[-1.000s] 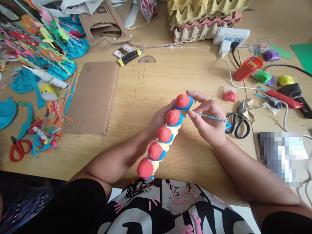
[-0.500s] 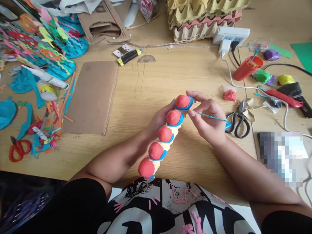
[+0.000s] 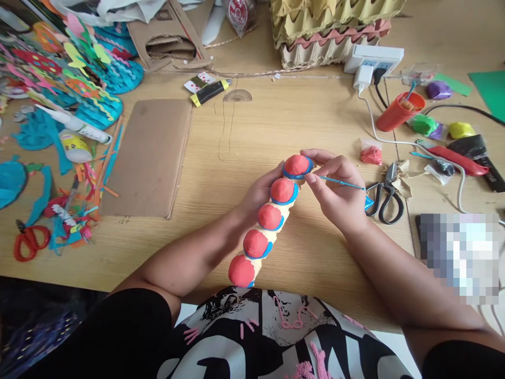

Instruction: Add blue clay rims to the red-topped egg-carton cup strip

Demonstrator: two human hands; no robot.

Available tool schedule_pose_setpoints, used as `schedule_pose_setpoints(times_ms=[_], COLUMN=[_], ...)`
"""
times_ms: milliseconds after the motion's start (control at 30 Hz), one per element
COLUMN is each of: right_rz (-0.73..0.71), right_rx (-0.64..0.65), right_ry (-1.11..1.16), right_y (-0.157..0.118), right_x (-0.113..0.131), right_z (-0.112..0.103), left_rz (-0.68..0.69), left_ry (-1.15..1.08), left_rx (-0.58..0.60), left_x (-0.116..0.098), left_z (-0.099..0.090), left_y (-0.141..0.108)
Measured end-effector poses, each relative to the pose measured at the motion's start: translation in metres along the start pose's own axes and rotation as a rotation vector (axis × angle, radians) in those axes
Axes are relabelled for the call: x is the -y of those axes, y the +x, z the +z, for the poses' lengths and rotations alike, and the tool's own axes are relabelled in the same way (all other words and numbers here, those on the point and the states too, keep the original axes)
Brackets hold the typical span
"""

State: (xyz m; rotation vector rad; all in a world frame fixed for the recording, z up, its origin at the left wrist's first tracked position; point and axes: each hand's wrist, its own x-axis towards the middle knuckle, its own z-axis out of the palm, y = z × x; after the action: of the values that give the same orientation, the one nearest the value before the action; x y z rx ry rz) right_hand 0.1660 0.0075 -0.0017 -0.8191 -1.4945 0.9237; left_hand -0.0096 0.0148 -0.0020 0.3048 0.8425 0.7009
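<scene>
A strip of cream egg carton (image 3: pixel 281 219) runs from near my chest up to both hands. Several red clay domes (image 3: pixel 269 216) sit along it, each with blue clay partly around its base. My left hand (image 3: pixel 265 184) is closed around the far end from the left, its fingers partly hidden under the strip. At that same end, my right hand (image 3: pixel 339 187) pinches a thin blue clay tool (image 3: pixel 342 182) between thumb and fingers. Its fingertips touch the blue rim of the farthest dome, and the tool's tip is hidden there.
Left lie a cardboard sheet (image 3: pixel 145 158), red scissors (image 3: pixel 31 242), a glue tube (image 3: pixel 74 125) and paper crafts. Right are black-handled scissors (image 3: pixel 389 195), a red cup (image 3: pixel 400 111), bagged clay (image 3: pixel 371 152) and a power strip (image 3: pixel 374 58). Egg trays (image 3: pixel 331 31) stand behind.
The near end of the egg carton strip has swung slightly to the right. The blue tool has tilted a little in my right hand; both hands stay at the far end.
</scene>
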Motion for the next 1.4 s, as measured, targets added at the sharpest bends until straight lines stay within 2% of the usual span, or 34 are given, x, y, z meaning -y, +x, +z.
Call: schedule_pose_setpoints(times_ms=[167,400,767,933,1067,1400], right_rz=[0.008,0.094,0.139,0.118,0.127,0.123], right_rx=[0.012,-0.015,-0.047,-0.056,-0.048,-0.055], right_ry=[0.052,0.174,0.213,0.196,0.168,0.174], right_y=[0.002,0.003,0.002,0.002,0.002,0.002], right_x=[0.002,0.002,-0.002,-0.005,-0.006,-0.007], right_z=[0.000,0.000,0.002,0.003,0.002,0.001], left_rz=[0.014,-0.011,-0.077,-0.048,-0.023,-0.042], left_ry=[-0.004,0.010,0.004,0.012,0.007,0.009], left_rx=[0.000,-0.028,-0.093,-0.096,-0.046,-0.026], left_x=[0.000,-0.002,-0.015,-0.009,-0.008,-0.007], left_z=[-0.001,-0.002,0.019,0.016,0.013,0.006], left_y=[-0.001,-0.002,-0.020,-0.016,-0.013,-0.013])
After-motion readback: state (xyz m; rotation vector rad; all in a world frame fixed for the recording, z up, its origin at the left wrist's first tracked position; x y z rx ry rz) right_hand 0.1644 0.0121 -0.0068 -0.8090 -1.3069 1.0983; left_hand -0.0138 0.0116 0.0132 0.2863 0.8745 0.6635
